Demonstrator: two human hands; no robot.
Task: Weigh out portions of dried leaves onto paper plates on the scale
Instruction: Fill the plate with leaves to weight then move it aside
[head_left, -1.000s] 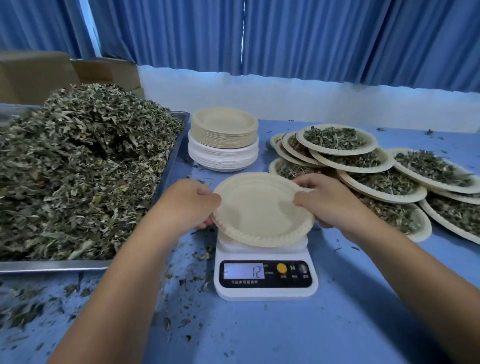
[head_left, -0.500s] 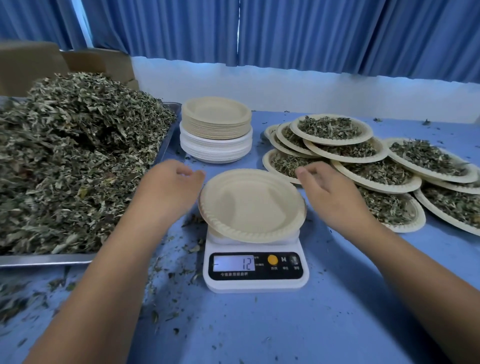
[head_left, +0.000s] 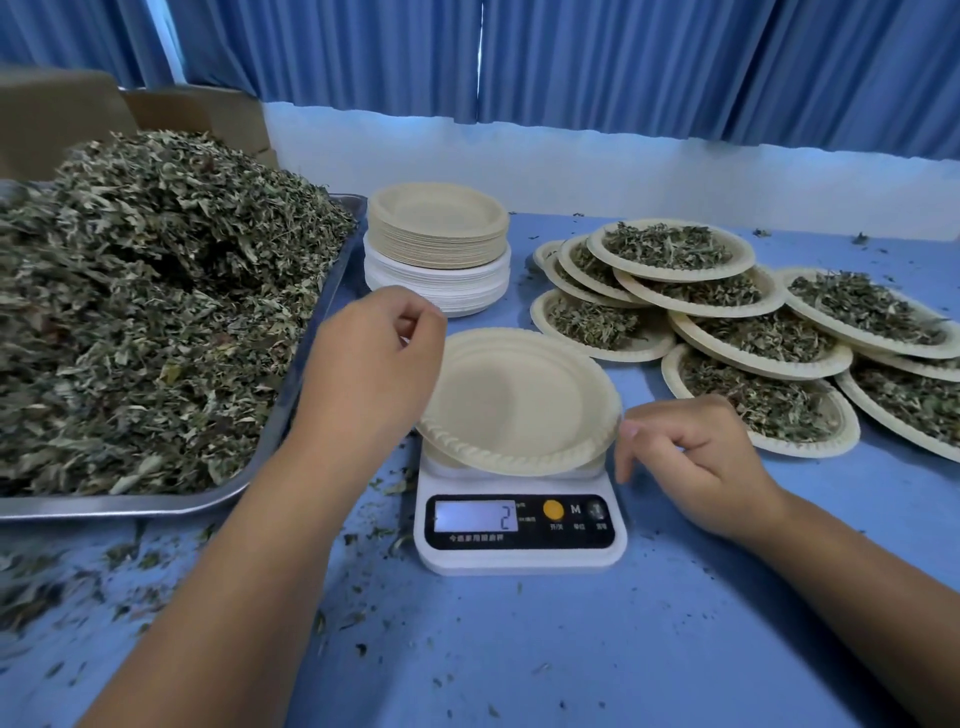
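Left hand (head_left: 371, 364) and right hand (head_left: 693, 460), loosely curled, empty, flank centre-frame plate (head_left: 519, 402) on scale (head_left: 519, 558); level it, zero before adding leaves (head_left: 156, 312).

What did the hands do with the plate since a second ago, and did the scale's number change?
Both let go of the empty plate, which now rests on the scale. The left hand hovers by its left rim; the right hand drew back beside the scale. The display dropped from 12 to 2. The leaf pile, plate stack and filled plates stayed put.
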